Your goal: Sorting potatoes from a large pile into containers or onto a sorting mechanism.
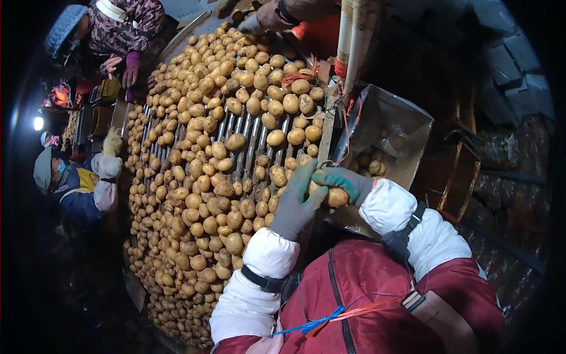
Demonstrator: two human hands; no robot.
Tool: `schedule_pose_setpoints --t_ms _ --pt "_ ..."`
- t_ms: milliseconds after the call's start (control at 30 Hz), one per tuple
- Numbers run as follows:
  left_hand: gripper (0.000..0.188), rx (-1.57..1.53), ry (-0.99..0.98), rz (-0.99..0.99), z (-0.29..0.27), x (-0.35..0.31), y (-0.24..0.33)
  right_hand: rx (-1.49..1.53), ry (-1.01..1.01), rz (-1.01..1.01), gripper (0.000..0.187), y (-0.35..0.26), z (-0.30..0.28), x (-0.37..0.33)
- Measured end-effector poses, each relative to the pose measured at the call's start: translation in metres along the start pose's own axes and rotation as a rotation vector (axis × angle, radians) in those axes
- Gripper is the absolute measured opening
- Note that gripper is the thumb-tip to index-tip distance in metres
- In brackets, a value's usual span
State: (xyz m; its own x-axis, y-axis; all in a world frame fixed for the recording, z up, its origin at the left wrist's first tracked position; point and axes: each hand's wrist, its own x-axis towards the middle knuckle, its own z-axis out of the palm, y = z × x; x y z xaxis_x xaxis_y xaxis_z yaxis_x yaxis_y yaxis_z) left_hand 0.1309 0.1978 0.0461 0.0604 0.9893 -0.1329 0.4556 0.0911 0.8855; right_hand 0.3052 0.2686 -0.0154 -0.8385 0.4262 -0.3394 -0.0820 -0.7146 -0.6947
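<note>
My left hand (pixel 296 199), in a grey-green glove, is at the right edge of the potato-covered roller table (pixel 239 127). Its fingers are stretched out and its thumb stands apart. A potato (pixel 313 187) shows between that thumb and fingers, beside the fingertips of my right hand (pixel 348 182). My right hand, gloved in green, curls around a brown potato (pixel 337 197) below its palm. The palm sides of both hands are hidden. Many loose yellow-brown potatoes (pixel 200 194) are heaped left of my hands, with metal rollers showing in the gaps.
A plastic-lined box (pixel 407 118) with several potatoes at its bottom stands right of my hands. White posts (pixel 354 41) and orange string (pixel 298 76) are at the table's far right corner. Co-workers (pixel 127 29) (pixel 79 183) stand along the left side; another person's sleeve (pixel 298 13) reaches in at the top.
</note>
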Motion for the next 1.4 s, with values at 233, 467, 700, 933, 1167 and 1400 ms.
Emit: schedule_pose_setpoints --t_ms 233,467,700,933,1167,1400 --pt "0.049 -0.094 0.141 -0.161 -0.040 -0.043 -0.040 -0.008 0.640 -0.122 0.042 -0.016 -0.026 -0.117" --pt "0.042 -0.174 0.303 -0.119 -0.062 -0.068 -0.070 -0.222 1.394 -0.434 0.037 -0.024 -0.098 -0.299" --pt "0.048 0.604 0.498 0.038 -0.086 -0.111 -0.091 -0.713 1.569 -0.514 0.046 -0.016 -0.145 -0.344" --pt "0.074 0.903 0.468 -0.294 -0.084 -0.157 -0.124 -0.426 0.584 -0.295 0.035 -0.070 0.030 -0.050" --pt "0.076 0.909 0.468 -0.380 -0.078 -0.140 -0.114 -1.282 0.572 -0.209 0.041 -0.091 0.005 0.148" --pt "0.076 0.951 0.455 -0.421 -0.080 -0.140 -0.115 -1.764 0.476 0.001 0.058 -0.081 -0.001 0.219"
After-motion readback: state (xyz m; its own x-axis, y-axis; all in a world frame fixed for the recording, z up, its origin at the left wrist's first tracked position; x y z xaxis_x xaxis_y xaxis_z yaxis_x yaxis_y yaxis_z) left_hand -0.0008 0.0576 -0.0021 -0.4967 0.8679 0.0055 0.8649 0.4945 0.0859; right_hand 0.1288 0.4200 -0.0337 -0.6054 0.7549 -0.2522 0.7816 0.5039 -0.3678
